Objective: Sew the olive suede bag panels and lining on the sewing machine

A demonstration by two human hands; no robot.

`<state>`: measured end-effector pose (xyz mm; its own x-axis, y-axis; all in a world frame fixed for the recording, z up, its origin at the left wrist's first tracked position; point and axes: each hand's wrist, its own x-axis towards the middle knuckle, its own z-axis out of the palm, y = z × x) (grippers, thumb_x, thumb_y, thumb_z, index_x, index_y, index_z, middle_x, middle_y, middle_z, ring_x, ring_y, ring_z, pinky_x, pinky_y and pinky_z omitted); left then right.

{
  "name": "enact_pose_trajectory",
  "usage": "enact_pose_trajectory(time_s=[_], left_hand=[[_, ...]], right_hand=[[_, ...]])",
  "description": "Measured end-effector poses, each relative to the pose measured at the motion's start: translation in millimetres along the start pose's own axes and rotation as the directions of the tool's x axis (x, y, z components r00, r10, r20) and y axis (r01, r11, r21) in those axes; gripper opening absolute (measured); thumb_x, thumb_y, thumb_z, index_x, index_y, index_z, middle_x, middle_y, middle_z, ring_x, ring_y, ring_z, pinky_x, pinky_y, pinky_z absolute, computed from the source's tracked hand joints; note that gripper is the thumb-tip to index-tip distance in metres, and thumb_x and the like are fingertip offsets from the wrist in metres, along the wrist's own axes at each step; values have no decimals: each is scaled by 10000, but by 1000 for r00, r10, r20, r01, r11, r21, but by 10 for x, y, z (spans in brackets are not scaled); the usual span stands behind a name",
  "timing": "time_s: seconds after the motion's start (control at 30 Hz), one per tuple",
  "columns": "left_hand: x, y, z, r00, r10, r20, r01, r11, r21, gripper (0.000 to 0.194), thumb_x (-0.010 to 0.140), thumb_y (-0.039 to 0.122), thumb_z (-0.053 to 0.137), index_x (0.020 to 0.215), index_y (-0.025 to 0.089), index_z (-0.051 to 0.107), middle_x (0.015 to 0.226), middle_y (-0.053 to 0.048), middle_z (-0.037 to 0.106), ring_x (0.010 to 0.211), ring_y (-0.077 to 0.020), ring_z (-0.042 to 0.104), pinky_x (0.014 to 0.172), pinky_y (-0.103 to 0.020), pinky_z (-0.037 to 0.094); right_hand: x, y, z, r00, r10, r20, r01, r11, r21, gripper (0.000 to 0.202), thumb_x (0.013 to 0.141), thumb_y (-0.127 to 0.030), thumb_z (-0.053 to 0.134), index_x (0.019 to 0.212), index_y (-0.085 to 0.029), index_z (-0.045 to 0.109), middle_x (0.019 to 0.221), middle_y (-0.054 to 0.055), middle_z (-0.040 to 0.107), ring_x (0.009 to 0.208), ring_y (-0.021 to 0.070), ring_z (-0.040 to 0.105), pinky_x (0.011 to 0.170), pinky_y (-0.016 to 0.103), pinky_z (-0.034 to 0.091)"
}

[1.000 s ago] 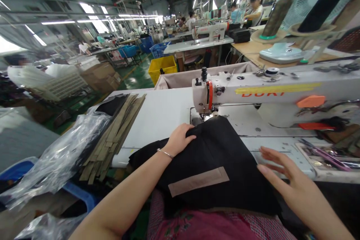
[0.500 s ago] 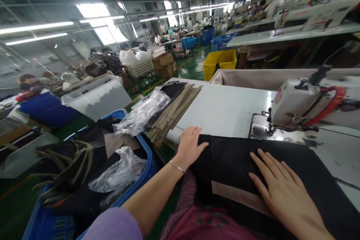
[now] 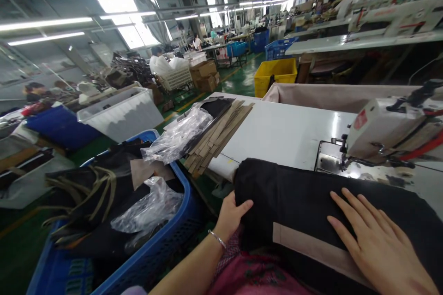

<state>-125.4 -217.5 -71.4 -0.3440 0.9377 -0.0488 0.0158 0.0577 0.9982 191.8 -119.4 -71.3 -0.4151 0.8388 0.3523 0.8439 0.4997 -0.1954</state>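
A wide piece of black fabric (image 3: 304, 193) lies along the front edge of the white sewing table, with a beige strip (image 3: 311, 246) on its near part. My left hand (image 3: 231, 219) grips the fabric's left end, thumb on top and the other fingers partly hidden at its edge. Flat on the fabric's right part rests my right hand (image 3: 377, 239), fingers spread, its palm partly over the strip. Just beyond the fabric stands the sewing machine head (image 3: 380, 129), its needle area (image 3: 344, 152) apart from both hands.
Brown fabric strips (image 3: 221, 133) and clear plastic (image 3: 180, 133) lie at the table's left end. To the left stands a blue basket (image 3: 187, 193) of black pieces and plastic. A yellow bin (image 3: 275, 73) stands behind the table (image 3: 287, 124).
My left hand has moved down from the fabric's top left corner to its left edge, which now looks folded over and rounded. The fabric and right hand sit further right in view.
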Motion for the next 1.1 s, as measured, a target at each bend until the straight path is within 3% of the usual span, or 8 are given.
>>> enact_pose_trajectory(time_s=[0.17, 0.3, 0.43, 0.67, 0.73, 0.83, 0.93, 1.1], left_hand=[[322, 416, -165, 996, 35, -85, -30, 998, 62, 444, 747, 444, 740, 1064, 141, 662, 1005, -81, 716, 929, -253, 658, 828, -347, 538], [449, 577, -382, 982, 82, -168, -62, 991, 122, 385, 754, 428, 722, 1010, 146, 668, 944, -61, 711, 878, -234, 658, 789, -324, 528], [388, 651, -729, 962, 109, -251, -61, 980, 192, 366, 761, 444, 707, 972, 150, 654, 926, -56, 701, 858, -229, 652, 766, -316, 521], [252, 675, -1118, 974, 123, -190, -75, 967, 242, 350, 851, 414, 606, 1091, 165, 548, 1074, -81, 660, 979, -208, 640, 862, -338, 518], [166, 642, -1156, 980, 113, -161, -64, 958, 278, 432, 844, 385, 617, 1196, 162, 501, 1079, -94, 652, 947, -198, 649, 836, -342, 531], [-43, 626, -1305, 978, 114, -176, -37, 921, 387, 533, 821, 355, 649, 1292, 182, 472, 1089, -95, 640, 883, -181, 647, 777, -324, 536], [-323, 692, -1695, 943, 164, -289, 18, 843, 537, 371, 858, 351, 592, 1206, 226, 567, 1126, -65, 624, 917, -171, 621, 812, -305, 504], [-1035, 746, -2525, 824, 222, -522, 286, 631, 721, 337, 946, 445, 396, 894, 186, 605, 931, -62, 606, 885, -201, 562, 844, -332, 433]], right_hand=[[69, -89, -5, 999, 32, -25, -34, 995, -93, 746, 891, -639, 275, 1466, -178, 392, 1547, 105, 314, 1426, 346, 256, 1113, 560, 271], [35, -763, 0, 969, -237, 67, 241, 969, -48, 735, 875, -642, 403, 1490, -243, 349, 1564, 74, 278, 1437, 332, 234, 1149, 587, 175], [96, -1299, 135, 947, -315, 70, 318, 948, -35, 752, 867, -615, 445, 1492, -208, 348, 1572, 123, 231, 1446, 378, 172, 1137, 646, 58], [1258, -1344, 391, 873, -399, 279, 411, 911, 17, 602, 947, -587, 278, 1483, -320, 344, 1583, 10, 228, 1456, 267, 193, 1169, 548, 89], [1643, -1261, 403, 855, -417, 308, 434, 901, 16, 550, 957, -568, 260, 1465, -380, 350, 1566, -45, 276, 1444, 218, 235, 1172, 509, 136], [1962, -1203, 415, 887, -370, 278, 391, 920, -24, 542, 974, -461, 208, 1448, -300, 416, 1549, 34, 324, 1436, 287, 246, 1136, 599, 135], [1872, -1246, 519, 890, -407, 206, 419, 908, -16, 583, 962, -414, 192, 1439, -189, 440, 1566, 102, 272, 1453, 312, 183, 1138, 605, 89], [1502, -1152, 884, 767, -641, 17, 632, 761, 147, 728, 864, -626, 352, 1485, -245, 366, 1554, 66, 304, 1455, 286, 190, 1165, 519, 140]])
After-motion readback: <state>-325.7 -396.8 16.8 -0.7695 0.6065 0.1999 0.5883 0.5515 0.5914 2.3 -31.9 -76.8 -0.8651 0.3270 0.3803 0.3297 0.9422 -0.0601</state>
